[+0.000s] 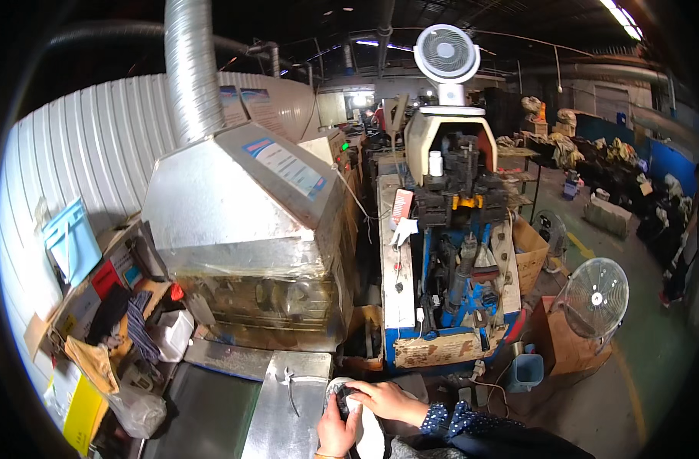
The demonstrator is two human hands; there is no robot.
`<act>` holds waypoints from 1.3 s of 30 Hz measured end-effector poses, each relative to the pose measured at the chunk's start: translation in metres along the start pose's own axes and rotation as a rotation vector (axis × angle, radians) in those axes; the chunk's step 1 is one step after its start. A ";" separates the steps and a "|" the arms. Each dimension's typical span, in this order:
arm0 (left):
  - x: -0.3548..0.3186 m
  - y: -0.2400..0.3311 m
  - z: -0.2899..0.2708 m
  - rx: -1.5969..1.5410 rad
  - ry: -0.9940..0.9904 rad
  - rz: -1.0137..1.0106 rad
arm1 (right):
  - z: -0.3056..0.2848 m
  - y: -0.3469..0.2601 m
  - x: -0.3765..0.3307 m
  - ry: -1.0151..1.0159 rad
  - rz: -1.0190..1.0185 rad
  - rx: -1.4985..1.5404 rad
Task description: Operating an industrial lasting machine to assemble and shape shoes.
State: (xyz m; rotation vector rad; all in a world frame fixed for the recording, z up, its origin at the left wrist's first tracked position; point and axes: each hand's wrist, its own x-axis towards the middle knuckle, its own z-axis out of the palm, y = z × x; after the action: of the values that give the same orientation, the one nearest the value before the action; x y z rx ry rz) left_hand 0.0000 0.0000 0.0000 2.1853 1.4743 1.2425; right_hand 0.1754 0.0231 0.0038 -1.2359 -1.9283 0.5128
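Low in the middle of the view, my left hand (336, 430) and my right hand (389, 401) close together around a white, rounded, shoe-like piece (371, 437) with a dark patch near its top. The left thumb and fingers grip its near side. From the right, my right hand's fingers reach over the dark part and press on it. How far the fingers wrap beneath it is hidden. Just left of the piece lies a bare metal tabletop (277, 413), with a pale tie-like strip (290, 382) on it.
Left of the tabletop runs a dark conveyor belt (204, 417) under a metal hood (227, 191). A blue-framed machine (449, 348) stands ahead, a white fan (445, 53) on top. A shelf with cloths (108, 314) is at left; a floor fan (596, 298) and grey-blue bin (525, 372) at right.
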 end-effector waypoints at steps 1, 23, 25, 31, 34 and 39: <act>-0.001 0.010 -0.009 -0.135 -0.191 -0.231 | 0.004 0.007 -0.004 -0.026 0.028 0.028; 0.059 -0.114 0.033 -1.528 -0.296 -1.021 | 0.044 -0.010 0.059 -0.095 -0.082 -0.081; 0.054 -0.112 0.033 -1.560 -0.326 -1.042 | 0.054 -0.002 0.061 -0.067 -0.068 0.057; 0.026 -0.120 0.015 -0.382 -0.228 -0.258 | 0.107 0.031 -0.048 -0.205 0.288 0.708; 0.048 -0.128 0.015 -0.365 -0.269 -0.285 | 0.094 0.046 -0.040 -0.200 0.397 0.637; 0.052 -0.117 -0.001 -1.017 -0.319 -0.640 | 0.062 0.067 -0.009 -0.344 0.488 0.820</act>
State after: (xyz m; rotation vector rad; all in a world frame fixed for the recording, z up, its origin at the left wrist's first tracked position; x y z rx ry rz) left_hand -0.0701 0.0984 -0.0423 1.0550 0.9387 0.9970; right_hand 0.1679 0.0494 -0.0830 -1.0753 -1.3775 1.6626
